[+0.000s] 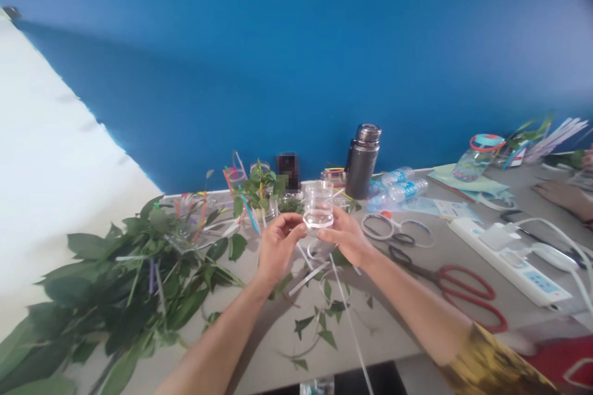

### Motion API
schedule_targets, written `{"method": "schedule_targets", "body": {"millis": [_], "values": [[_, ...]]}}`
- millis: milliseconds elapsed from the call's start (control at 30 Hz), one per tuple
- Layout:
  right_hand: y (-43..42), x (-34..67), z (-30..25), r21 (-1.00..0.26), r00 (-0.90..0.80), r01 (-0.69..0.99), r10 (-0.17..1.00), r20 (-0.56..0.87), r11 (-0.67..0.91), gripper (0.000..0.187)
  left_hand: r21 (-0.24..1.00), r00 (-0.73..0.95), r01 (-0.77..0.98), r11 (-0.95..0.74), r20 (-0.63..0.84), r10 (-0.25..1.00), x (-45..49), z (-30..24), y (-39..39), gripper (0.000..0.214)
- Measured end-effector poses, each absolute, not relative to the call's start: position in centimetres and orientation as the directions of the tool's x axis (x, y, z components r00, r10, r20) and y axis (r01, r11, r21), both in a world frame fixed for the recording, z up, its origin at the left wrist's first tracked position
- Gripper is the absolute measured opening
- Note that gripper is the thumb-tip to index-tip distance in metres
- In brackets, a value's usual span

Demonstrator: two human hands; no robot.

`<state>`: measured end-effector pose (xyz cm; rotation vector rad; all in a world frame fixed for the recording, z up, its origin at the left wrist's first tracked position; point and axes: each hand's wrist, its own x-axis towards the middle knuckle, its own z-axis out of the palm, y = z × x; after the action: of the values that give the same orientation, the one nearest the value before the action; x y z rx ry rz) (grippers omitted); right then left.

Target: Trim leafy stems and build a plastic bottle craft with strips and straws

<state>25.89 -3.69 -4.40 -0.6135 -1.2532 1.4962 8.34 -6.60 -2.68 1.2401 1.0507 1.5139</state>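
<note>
A small clear glass cup [318, 203] with a little water in it is held up above the grey table [398, 308] between both hands. My left hand [277, 247] pinches its left side with the fingers curled. From the right, my right hand [345, 236] grips its lower part. White strips [309, 276] and loose green leaves [324, 315] lie on the table just under the hands.
A big pile of leafy branches [125, 284] covers the left. Jars with plants and coloured straws [252, 194], a dark steel flask [362, 160] and plastic water bottles [398, 188] stand behind. Red scissors [467, 290], a white power strip [514, 259] and another person's hand [563, 194] are right.
</note>
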Motion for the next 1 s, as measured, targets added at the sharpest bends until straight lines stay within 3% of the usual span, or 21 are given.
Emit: {"method": "schedule_targets", "body": {"millis": [267,600,1000], "values": [[-3.7,25.2,-5.2,-0.952,-0.203,-0.274,0.960,0.194,0.134,0.061,0.924,-0.213,0.164,-0.347,0.376,0.902,8.6,-3.3,-7.3,0.010],[-3.5,24.8,-5.8,-0.967,-0.150,-0.196,0.970,0.193,0.162,0.066,0.926,-0.177,0.183,-0.330,0.362,0.915,8.3,-3.7,-7.1,0.016],[-4.2,23.7,-4.9,-0.981,-0.031,-0.029,0.981,0.191,0.190,0.063,0.816,-0.207,0.414,-0.404,0.517,0.831,8.1,-3.6,-7.0,0.022]]}}
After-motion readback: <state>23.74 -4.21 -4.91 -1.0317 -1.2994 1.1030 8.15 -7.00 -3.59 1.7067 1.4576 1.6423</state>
